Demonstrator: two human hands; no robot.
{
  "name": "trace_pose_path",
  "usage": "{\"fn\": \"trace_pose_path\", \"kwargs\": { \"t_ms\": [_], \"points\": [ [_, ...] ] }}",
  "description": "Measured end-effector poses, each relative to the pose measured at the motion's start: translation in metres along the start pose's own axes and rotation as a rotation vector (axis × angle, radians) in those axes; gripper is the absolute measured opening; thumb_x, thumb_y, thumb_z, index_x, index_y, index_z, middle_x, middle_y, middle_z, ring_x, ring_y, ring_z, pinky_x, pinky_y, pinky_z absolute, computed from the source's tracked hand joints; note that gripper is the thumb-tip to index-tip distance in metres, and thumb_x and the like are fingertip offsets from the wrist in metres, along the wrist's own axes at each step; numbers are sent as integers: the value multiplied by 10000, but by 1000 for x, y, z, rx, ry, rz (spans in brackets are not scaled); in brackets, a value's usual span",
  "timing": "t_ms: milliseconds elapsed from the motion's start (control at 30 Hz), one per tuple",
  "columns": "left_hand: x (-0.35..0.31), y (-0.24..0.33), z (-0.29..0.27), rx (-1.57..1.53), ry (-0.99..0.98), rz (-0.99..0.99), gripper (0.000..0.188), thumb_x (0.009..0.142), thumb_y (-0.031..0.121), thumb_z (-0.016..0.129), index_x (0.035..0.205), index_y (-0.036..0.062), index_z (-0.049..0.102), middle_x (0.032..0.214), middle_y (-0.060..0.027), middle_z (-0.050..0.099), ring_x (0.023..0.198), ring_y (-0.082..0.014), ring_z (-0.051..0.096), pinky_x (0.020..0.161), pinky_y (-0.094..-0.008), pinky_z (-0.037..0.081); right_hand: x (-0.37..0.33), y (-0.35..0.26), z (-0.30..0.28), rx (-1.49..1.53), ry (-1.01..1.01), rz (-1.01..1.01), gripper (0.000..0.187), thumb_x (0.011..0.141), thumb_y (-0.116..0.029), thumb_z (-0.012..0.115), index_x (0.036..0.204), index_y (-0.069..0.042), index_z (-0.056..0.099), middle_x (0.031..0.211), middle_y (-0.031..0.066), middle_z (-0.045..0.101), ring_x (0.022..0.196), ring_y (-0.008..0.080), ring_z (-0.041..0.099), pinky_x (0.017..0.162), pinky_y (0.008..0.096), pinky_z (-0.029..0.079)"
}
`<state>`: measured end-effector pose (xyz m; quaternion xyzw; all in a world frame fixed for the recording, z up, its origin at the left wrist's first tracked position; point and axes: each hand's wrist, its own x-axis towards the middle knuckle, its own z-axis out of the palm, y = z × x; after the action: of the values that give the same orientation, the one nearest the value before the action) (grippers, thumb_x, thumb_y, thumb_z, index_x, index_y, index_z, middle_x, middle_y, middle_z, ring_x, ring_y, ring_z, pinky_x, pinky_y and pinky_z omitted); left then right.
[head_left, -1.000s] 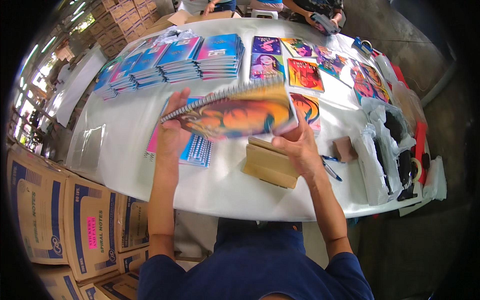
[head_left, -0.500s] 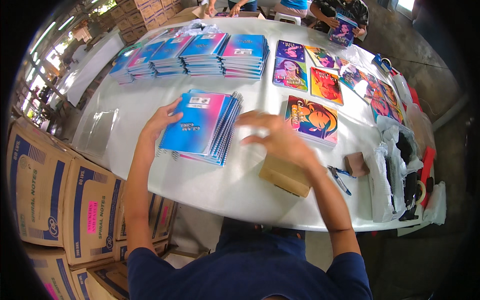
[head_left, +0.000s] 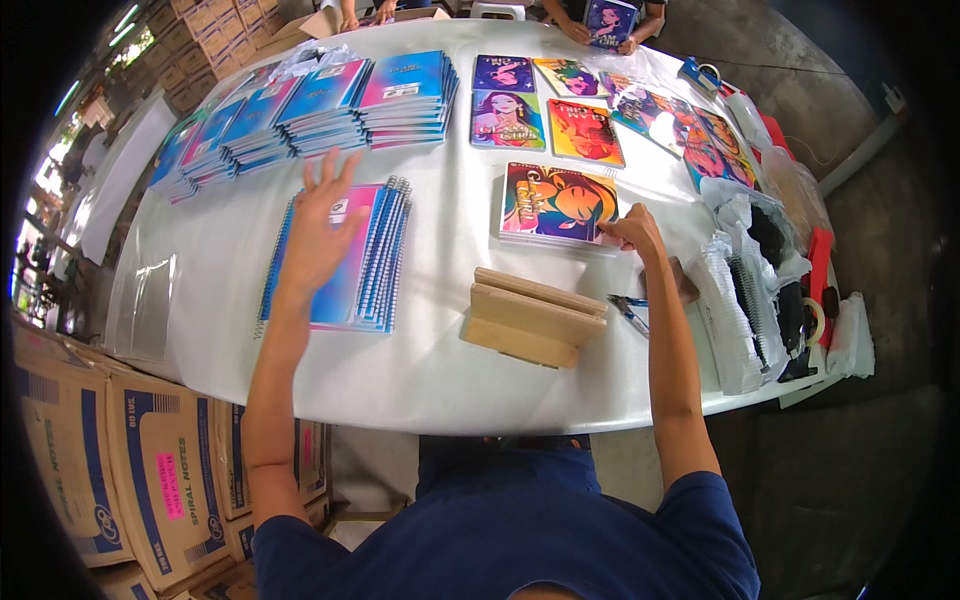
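Observation:
My left hand (head_left: 322,228) hovers over or rests lightly on a stack of blue-and-pink spiral notebooks (head_left: 352,290), its fingers spread. At the right edge of a short stack of notebooks with an orange-haired girl on the cover (head_left: 560,205), my right hand (head_left: 637,230) has its fingers bent together on the near corner. How many covers they pinch is hidden. Just in front of that stack stands a brown, board-like block with a slot along its top (head_left: 535,318). Blue-handled pliers (head_left: 630,312) lie beside the block, below my right wrist.
Tall piles of blue-and-pink notebooks (head_left: 405,95) line the far left. Colourful notebooks (head_left: 508,120) lie spread at the far right. Wrapped black spiral coils (head_left: 745,300) and a tape roll (head_left: 815,322) sit at right. Cartons (head_left: 170,450) stand lower left. Co-workers' hands (head_left: 628,45) show across the table.
My right hand has moved from beside the blue-and-pink stack to the orange-haired girl stack. My left hand has gone from that stack's left edge to above it, fingers spreading. The view has shifted.

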<state>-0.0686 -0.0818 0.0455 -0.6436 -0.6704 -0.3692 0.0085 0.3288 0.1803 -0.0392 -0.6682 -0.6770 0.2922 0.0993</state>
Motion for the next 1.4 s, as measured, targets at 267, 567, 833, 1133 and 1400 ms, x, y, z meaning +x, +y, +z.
{"fn": "trace_pose_path", "kwargs": {
  "t_ms": [267, 567, 833, 1133, 1400],
  "points": [
    [21, 68, 74, -381, -102, 92, 668, 821, 117, 713, 1431, 195, 453, 1522, -184, 327, 1428, -431, 212, 1160, -445, 227, -2, 8, -4, 92, 133, 14, 364, 661, -267, 842, 752, 24, 643, 750, 142, 693, 640, 243, 685, 563, 342, 557],
    [26, 80, 108, -789, -125, -321, 653, 918, 253, 661, 1424, -39, 369, 1419, -201, 454, 1289, -262, 461, 1060, -331, 357, -158, -27, -26, 798, 318, -536, 254, 772, -50, 756, 691, -33, 516, 642, 21, 590, 662, 65, 564, 528, 229, 378],
    [-3, 105, 77, -1020, -444, 33, 394, 980, 267, 573, 1202, -58, 592, 1078, -64, 673, 974, -105, 590, 852, -264, 488, -228, 28, 15, 1141, 283, -623, 305, 826, 43, 714, 1110, 33, 604, 1019, 87, 685, 941, 149, 646, 833, 301, 541],
    [-10, 114, 79, -1082, -377, -24, 518, 936, 396, 581, 1193, -53, 611, 1393, -128, 525, 1184, -192, 541, 1035, -358, 396, -228, 26, 4, 1072, 185, -698, 314, 850, 38, 683, 1151, 31, 592, 1091, 91, 669, 996, 159, 632, 888, 328, 539],
    [-3, 117, 80, -1054, -354, -11, 343, 984, 202, 567, 1217, -49, 585, 1096, -93, 676, 980, -141, 621, 910, -289, 486, -222, 26, 6, 1175, 161, -623, 346, 846, 79, 664, 1178, 43, 574, 1085, 142, 672, 994, 201, 649, 913, 373, 544]
  ]
}}
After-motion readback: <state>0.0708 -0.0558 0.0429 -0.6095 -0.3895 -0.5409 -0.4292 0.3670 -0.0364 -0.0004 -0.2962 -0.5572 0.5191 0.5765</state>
